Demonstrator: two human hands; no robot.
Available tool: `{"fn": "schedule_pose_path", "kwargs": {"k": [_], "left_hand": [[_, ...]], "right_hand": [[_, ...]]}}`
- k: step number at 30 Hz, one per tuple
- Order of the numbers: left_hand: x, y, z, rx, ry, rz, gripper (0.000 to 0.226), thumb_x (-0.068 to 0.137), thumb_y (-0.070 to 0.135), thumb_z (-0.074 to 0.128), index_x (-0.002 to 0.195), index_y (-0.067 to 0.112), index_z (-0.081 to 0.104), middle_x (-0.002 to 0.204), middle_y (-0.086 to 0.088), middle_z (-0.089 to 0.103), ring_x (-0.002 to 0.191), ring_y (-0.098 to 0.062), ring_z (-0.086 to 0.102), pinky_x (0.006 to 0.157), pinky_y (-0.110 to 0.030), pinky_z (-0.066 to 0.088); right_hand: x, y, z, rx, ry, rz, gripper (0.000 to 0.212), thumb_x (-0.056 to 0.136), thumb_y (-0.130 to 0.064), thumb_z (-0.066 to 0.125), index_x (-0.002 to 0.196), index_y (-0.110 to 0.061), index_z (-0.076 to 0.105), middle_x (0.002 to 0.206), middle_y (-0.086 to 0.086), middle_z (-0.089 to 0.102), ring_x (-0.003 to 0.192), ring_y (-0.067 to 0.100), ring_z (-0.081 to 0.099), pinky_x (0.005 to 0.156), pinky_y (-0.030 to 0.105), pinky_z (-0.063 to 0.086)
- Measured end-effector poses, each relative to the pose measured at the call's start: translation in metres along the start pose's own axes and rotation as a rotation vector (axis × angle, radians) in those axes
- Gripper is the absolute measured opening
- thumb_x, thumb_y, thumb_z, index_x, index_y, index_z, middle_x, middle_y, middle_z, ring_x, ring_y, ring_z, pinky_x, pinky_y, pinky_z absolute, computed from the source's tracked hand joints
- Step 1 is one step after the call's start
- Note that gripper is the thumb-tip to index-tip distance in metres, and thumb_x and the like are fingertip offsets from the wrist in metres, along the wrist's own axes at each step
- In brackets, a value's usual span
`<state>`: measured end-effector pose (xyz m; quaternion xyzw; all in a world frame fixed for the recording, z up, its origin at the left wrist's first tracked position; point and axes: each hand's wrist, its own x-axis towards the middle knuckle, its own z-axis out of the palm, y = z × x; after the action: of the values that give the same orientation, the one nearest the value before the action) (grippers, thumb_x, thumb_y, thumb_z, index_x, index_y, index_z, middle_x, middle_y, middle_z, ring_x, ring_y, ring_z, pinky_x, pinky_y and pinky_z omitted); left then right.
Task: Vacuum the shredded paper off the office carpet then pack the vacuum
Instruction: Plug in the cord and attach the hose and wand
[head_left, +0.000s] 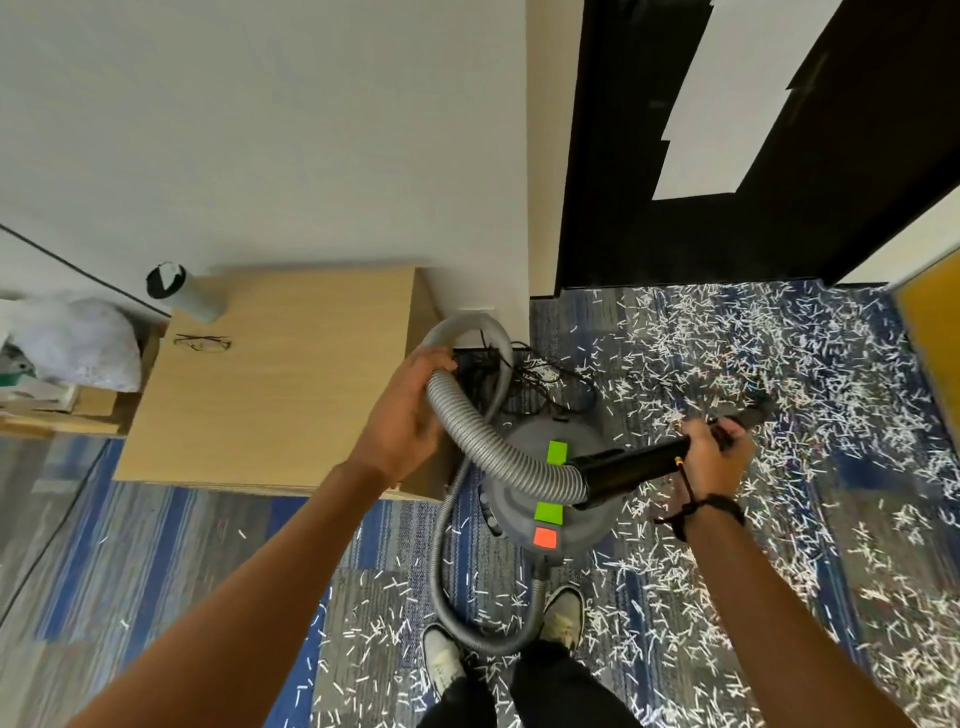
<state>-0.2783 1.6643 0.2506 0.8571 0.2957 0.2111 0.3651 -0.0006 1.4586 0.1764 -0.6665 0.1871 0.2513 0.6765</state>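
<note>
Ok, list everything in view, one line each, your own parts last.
grey ribbed vacuum hose: one, grey, looping over the canister
round grey vacuum canister: one, grey, carpet ahead of shoes
black wand tube: one, black, at hose end
shredded paper strips: many, white, across blue carpet
light wooden cabinet: one, beige, by wall
thin-framed glasses: one, dark, on cabinet
grey tumbler: one, cabinet corner
left hand: grip on hose
right hand: grip on wand

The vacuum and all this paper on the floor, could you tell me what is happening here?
A person stands over the grey canister vacuum. Their left hand grips the ribbed hose, and the right hand grips the black wand. Shredded paper covers the carpet, so cleaning has barely begun.
</note>
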Motion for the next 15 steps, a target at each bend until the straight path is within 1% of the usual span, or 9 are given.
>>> {"fn": "schedule_pose_path", "kwargs": {"k": [1, 3, 5, 6, 8, 9, 11, 13, 15], "left_hand": [[0.007, 0.006, 0.003, -0.005, 0.012, 0.006, 0.061, 0.080, -0.009, 0.071, 0.136, 0.011, 0.054, 0.143, -0.009, 0.053, 0.136, -0.024, 0.051, 0.117, -0.037, 0.038], [0.019, 0.016, 0.005, 0.018, 0.022, -0.003, 0.066, 0.079, 0.001, 0.074, 0.140, 0.016, 0.052, 0.141, -0.006, 0.054, 0.133, -0.026, 0.052, 0.112, -0.042, 0.042], [0.030, 0.021, 0.004, 0.132, -0.004, 0.030, 0.064, 0.073, 0.017, 0.080, 0.133, 0.021, 0.058, 0.129, -0.001, 0.057, 0.121, -0.024, 0.054, 0.103, -0.043, 0.046], [0.034, 0.020, 0.003, 0.194, -0.028, 0.071, 0.058, 0.070, 0.022, 0.084, 0.124, 0.022, 0.063, 0.121, 0.002, 0.058, 0.114, -0.022, 0.054, 0.098, -0.044, 0.047], [0.033, 0.019, 0.002, 0.228, -0.069, 0.128, 0.045, 0.067, 0.022, 0.095, 0.102, 0.022, 0.067, 0.106, 0.006, 0.057, 0.099, -0.018, 0.054, 0.087, -0.042, 0.049], [0.030, 0.018, 0.002, 0.211, -0.071, 0.127, 0.043, 0.066, 0.021, 0.097, 0.095, 0.022, 0.065, 0.100, 0.007, 0.055, 0.092, -0.016, 0.054, 0.081, -0.041, 0.050], [0.024, 0.018, 0.004, 0.122, -0.017, 0.085, 0.046, 0.066, 0.019, 0.099, 0.094, 0.020, 0.062, 0.095, 0.006, 0.054, 0.085, -0.017, 0.056, 0.073, -0.042, 0.051], [0.021, 0.025, 0.008, 0.005, 0.106, 0.031, 0.052, 0.069, 0.024, 0.098, 0.105, 0.016, 0.061, 0.102, -0.001, 0.059, 0.092, -0.021, 0.060, 0.078, -0.043, 0.053], [0.024, 0.036, 0.016, -0.105, 0.217, -0.041, 0.056, 0.077, 0.029, 0.091, 0.119, 0.011, 0.059, 0.119, -0.007, 0.060, 0.111, -0.026, 0.061, 0.095, -0.043, 0.053]], "right_hand": [[0.003, -0.002, -0.001, 0.015, 0.004, 0.008, 0.042, 0.088, -0.002, 0.067, 0.116, -0.026, 0.046, 0.121, -0.001, 0.056, 0.095, 0.015, 0.060, 0.077, 0.027, 0.053], [0.005, -0.010, -0.003, 0.067, -0.005, 0.044, 0.051, 0.087, -0.002, 0.070, 0.127, -0.022, 0.046, 0.117, -0.001, 0.057, 0.092, 0.015, 0.061, 0.071, 0.025, 0.054], [0.008, -0.022, -0.008, 0.087, -0.038, 0.107, 0.066, 0.083, -0.007, 0.077, 0.140, -0.018, 0.044, 0.110, -0.001, 0.061, 0.088, 0.017, 0.065, 0.069, 0.027, 0.055], [0.009, -0.029, -0.012, 0.083, -0.060, 0.129, 0.070, 0.082, -0.010, 0.080, 0.142, -0.016, 0.045, 0.106, 0.000, 0.064, 0.086, 0.018, 0.067, 0.069, 0.028, 0.056], [0.014, -0.042, -0.022, 0.058, -0.076, 0.155, 0.065, 0.079, -0.017, 0.082, 0.136, -0.011, 0.053, 0.102, 0.002, 0.067, 0.086, 0.019, 0.069, 0.071, 0.030, 0.057], [0.014, -0.049, -0.025, 0.043, -0.084, 0.164, 0.062, 0.077, -0.020, 0.083, 0.131, -0.010, 0.056, 0.100, 0.001, 0.066, 0.088, 0.019, 0.068, 0.071, 0.030, 0.056], [0.010, -0.066, -0.026, 0.050, -0.129, 0.171, 0.049, 0.074, -0.025, 0.084, 0.116, -0.011, 0.063, 0.089, -0.002, 0.062, 0.084, 0.017, 0.063, 0.068, 0.031, 0.053], [0.002, -0.079, -0.022, 0.060, -0.195, 0.162, 0.038, 0.075, -0.025, 0.082, 0.106, -0.016, 0.063, 0.080, -0.004, 0.057, 0.077, 0.015, 0.058, 0.069, 0.033, 0.051], [-0.010, -0.083, -0.018, 0.079, -0.245, 0.148, 0.036, 0.079, -0.027, 0.079, 0.107, -0.014, 0.061, 0.083, -0.002, 0.055, 0.079, 0.015, 0.057, 0.072, 0.031, 0.051]]}}
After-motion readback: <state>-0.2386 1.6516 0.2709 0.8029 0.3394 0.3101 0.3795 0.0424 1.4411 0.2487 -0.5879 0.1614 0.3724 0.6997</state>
